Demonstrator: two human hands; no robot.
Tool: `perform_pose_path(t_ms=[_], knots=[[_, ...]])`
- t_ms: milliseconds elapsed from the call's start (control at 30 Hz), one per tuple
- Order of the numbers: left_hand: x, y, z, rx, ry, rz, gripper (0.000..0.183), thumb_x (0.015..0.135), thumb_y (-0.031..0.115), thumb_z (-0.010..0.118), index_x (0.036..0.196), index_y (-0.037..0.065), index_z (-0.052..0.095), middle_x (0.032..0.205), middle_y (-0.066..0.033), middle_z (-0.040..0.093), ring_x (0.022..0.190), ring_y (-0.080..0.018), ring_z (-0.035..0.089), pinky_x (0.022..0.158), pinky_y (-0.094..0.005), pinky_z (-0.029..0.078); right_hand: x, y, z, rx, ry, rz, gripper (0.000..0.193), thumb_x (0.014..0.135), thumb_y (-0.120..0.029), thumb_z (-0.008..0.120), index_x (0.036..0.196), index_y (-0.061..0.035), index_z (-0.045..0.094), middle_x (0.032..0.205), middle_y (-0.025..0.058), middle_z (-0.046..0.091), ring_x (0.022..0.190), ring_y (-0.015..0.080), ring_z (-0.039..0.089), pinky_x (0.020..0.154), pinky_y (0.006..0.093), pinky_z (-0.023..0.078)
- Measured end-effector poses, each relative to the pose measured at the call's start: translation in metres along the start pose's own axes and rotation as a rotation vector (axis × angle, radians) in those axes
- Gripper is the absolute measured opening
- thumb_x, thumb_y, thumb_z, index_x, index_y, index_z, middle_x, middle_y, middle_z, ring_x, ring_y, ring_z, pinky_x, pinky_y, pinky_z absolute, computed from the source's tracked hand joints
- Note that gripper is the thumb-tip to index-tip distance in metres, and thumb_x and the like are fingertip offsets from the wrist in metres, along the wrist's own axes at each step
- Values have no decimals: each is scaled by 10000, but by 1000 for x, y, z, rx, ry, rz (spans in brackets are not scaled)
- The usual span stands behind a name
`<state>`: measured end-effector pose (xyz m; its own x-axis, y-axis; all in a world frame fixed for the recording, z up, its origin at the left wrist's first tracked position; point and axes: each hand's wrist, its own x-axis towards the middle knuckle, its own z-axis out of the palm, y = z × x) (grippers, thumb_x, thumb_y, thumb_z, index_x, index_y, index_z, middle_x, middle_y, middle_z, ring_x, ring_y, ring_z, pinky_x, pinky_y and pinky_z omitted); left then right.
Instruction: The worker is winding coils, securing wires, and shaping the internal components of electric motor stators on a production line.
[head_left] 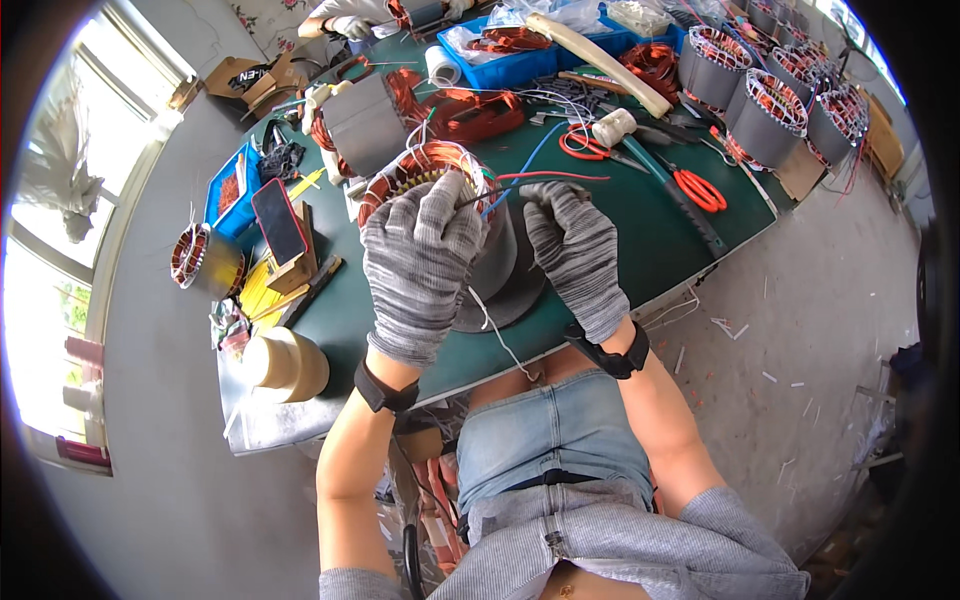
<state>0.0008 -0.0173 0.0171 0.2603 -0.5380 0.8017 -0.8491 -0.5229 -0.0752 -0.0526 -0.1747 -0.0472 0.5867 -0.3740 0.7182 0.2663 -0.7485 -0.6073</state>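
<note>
A motor stator [497, 262] stands upright near the table's front edge, copper windings [432, 158] bulging from its top. My gloved left hand [424, 262] lies over the near left side of the windings, its thumb and fingertips closed on a thin wire. My gloved right hand [580, 250] is just right of the stator, fingers pinched round a dark thin wire that runs between both hands. A red wire [565, 177] and a blue wire [535, 155] stick out from the windings. From beneath my left hand hangs a white cord [493, 325].
Red-handled scissors [585, 145], a white-headed mallet [640, 160] and orange-handled scissors [697, 190] lie to the right. More stators [765, 120] stand far right. A phone [280, 222], a blue tray [232, 190] and a cream spool [285, 365] are left. Opposite, a gloved co-worker's hand [352, 27] shows.
</note>
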Motion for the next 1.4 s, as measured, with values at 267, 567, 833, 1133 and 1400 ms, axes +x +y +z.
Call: perform_pose_path(t_ms=[267,567,833,1133,1400], knots=[[3,5,4,46,-178,136,287,642,159,656,920,96,617,1089,-60,562,967,-289,536,858,-425,407,3,4,-10,-29,-35,149,464,760,-44,582,1214,-128,526,941,121,560,742,258,588,716,338,499],[-3,14,9,48,-117,-38,260,726,203,684,927,102,553,916,-76,596,842,-274,563,777,-390,425,-40,0,-12,-53,-50,-212,250,740,7,546,959,-84,625,1021,103,569,736,242,598,700,312,495],[15,16,12,-161,-20,-311,218,867,262,553,977,82,610,742,-103,620,691,-286,600,661,-394,450,13,17,12,30,84,-218,380,817,16,524,1195,-26,518,1062,153,566,870,288,588,808,314,462],[5,-5,9,-60,-112,-144,175,855,159,532,996,98,615,974,-109,620,951,-293,568,756,-402,472,2,-8,3,61,-154,-318,318,843,-78,542,1142,-174,592,934,127,583,814,270,580,701,361,491],[-18,22,-2,427,-275,-221,445,787,290,580,1210,161,531,875,-79,515,807,-271,516,699,-426,390,6,6,-21,-126,-299,-546,257,805,-117,557,1058,-90,593,900,115,611,795,252,623,658,348,517]])
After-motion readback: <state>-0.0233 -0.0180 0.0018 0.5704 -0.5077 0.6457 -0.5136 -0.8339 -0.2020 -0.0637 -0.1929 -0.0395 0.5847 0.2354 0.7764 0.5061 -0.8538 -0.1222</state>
